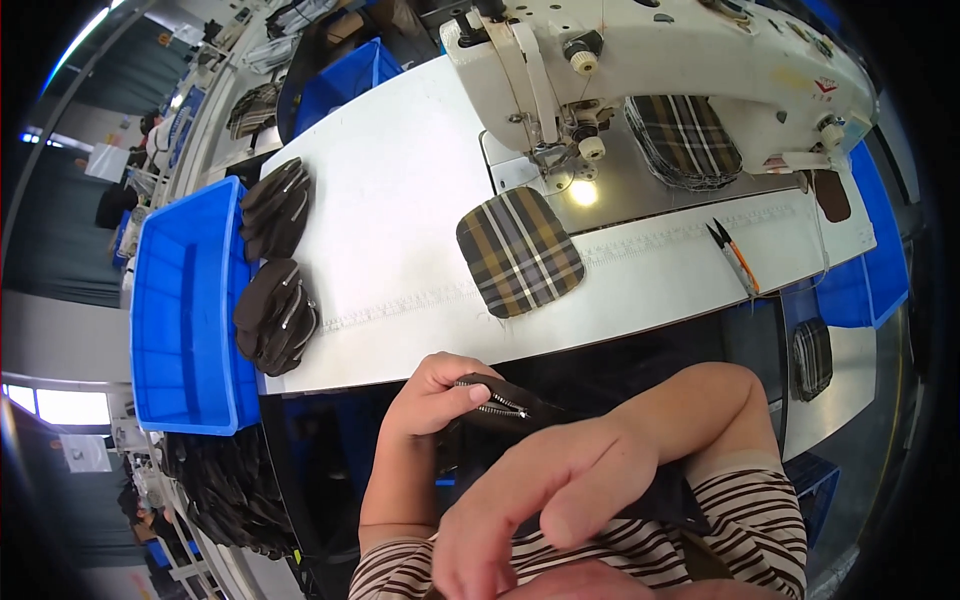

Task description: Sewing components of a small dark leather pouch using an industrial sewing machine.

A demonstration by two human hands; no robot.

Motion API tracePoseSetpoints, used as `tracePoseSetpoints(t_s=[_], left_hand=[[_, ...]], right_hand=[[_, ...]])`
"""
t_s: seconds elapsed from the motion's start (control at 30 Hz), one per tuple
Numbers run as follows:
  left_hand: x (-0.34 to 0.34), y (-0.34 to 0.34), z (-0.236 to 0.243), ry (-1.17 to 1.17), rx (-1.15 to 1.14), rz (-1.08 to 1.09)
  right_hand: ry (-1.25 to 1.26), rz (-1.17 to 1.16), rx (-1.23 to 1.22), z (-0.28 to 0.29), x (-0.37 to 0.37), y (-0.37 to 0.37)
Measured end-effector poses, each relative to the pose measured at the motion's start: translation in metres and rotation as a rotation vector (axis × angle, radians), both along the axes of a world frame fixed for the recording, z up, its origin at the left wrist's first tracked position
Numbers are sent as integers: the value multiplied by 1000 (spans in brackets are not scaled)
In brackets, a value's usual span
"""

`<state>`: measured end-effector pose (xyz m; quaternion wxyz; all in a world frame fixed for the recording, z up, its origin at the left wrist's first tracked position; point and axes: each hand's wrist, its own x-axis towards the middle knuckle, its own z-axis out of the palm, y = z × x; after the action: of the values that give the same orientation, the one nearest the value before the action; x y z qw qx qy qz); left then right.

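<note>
Thin grey ruler scale (402,304) printed along smooth white surface (385,195); small red mark (825,86) on off-white metal sewing mach. (690,50); txt illegible.

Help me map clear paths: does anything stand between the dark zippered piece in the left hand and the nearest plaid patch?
Nothing visible does: between the dark zippered piece in the left hand and the plaid patch only the front edge and bare top of the white table show. The right hand shows lower, outside that gap.

The cream sleeves (750,512) are narrowly striped in dark brown; the forearms (398,482) are bare.
</note>
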<state>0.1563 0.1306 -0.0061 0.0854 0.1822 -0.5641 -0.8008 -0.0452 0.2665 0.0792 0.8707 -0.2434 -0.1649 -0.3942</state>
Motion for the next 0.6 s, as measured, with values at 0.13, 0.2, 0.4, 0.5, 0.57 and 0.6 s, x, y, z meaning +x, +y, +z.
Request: tracePoseSetpoints(t_s=[0.13,0.2,0.4,0.5,0.57,0.6], left_hand=[[-2,-6,4,63,12,27],[-4,-9,4,48,28,36],[-8,-22,-6,128,-16,72],[-7,-33,-2,131,28,38],[-14,-42,8,179,34,-16],[-17,-47,12,225,37,-70]], right_hand=[[47,-181,-273,-22,3,-4],[-139,-40,71,1,0,9],[222,-241,-381,-37,-55,-17],[872,-810,-595,-44,-107,-27],[1669,-1299,-930,-69,-133,-35],[1654,-1295,-933,-79,-141,-47]])
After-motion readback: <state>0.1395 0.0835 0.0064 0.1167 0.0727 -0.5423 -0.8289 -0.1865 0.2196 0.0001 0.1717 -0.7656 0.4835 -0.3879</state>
